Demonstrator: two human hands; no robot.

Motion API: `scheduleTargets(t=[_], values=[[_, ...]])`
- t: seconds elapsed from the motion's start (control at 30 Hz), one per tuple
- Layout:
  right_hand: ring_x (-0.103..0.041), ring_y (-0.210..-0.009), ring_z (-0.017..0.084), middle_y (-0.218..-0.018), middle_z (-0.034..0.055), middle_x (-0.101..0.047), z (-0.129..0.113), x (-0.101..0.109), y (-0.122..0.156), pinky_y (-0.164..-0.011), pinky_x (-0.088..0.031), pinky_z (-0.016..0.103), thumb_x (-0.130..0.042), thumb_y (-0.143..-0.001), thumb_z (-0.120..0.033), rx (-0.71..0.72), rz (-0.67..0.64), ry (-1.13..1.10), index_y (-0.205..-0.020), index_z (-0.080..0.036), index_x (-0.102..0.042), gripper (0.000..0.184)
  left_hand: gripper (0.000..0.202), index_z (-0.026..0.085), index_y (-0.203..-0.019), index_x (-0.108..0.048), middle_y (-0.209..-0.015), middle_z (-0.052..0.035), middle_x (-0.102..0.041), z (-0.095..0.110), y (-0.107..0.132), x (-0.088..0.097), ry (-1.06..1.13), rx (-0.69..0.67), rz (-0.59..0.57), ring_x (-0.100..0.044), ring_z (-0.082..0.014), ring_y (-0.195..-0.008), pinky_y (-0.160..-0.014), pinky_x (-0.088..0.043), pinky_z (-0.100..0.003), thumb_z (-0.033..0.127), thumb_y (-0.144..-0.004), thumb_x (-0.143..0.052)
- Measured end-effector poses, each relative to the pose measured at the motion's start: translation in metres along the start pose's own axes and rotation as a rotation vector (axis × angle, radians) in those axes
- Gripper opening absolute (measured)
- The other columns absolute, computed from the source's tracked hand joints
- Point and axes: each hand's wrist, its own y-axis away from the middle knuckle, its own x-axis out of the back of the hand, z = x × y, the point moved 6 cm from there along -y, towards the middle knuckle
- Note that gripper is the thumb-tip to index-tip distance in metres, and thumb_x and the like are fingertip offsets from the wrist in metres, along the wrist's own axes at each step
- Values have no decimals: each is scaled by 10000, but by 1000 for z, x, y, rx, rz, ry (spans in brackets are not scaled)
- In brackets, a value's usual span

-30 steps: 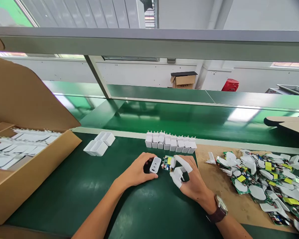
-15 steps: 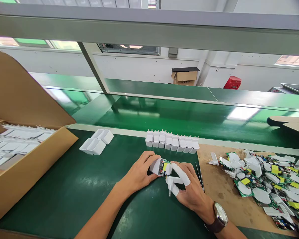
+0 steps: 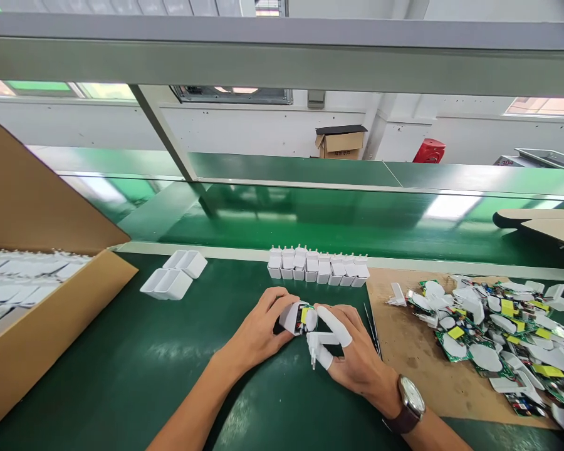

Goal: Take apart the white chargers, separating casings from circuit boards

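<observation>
My left hand (image 3: 262, 326) is closed around a small white charger housing (image 3: 289, 318), its open end turned to the right. Partly inside that end sits a circuit board (image 3: 304, 315) with yellow tape and a white round pad. My right hand (image 3: 360, 354), wearing white finger cots on thumb and index finger, pinches the board's outer end. A white plug cover (image 3: 323, 339) with pins hangs at the right fingertips. Behind both hands stands a row of white charger housings (image 3: 311, 270) with plug covers. Tweezers (image 3: 372, 329) lie beside my right hand.
Several circuit boards (image 3: 486, 358) with plug covers are heaped on a brown cardboard sheet (image 3: 420, 382) at right. Empty white housings (image 3: 172, 283) stand left of centre. An open carton (image 3: 75, 319) of white parts fills the left side. A green conveyor (image 3: 319, 216) runs behind.
The circuit board has gone a little further into the housing. The plug cover has tilted slightly. Both hands keep their hold, and the camera view has shifted a little.
</observation>
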Motion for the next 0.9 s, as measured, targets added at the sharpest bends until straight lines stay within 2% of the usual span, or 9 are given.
scheduleTargets(t=[0.3,0.9], values=[[-592,-1102,291,-1240,132,-660,6,-1,1,-906,-584,470,-586,-889,-81,-30,-10,-2,-1565,-226,-348,731,484,260,-1353,-493,-1259,-112,-536,-1,-2,0,8,5,7,-595,-259,-1147,-977,-569,-421,208,-911,-683],[-626,-1076,286,-1286,141,-663,2,4,-6,-880,-597,487,-584,-938,-111,-13,-20,18,-1574,-242,-323,700,508,265,-1380,-473,-1256,-108,-520,2,-1,2,-18,-20,38,-587,-254,-1140,-961,-569,-412,231,-925,-694]])
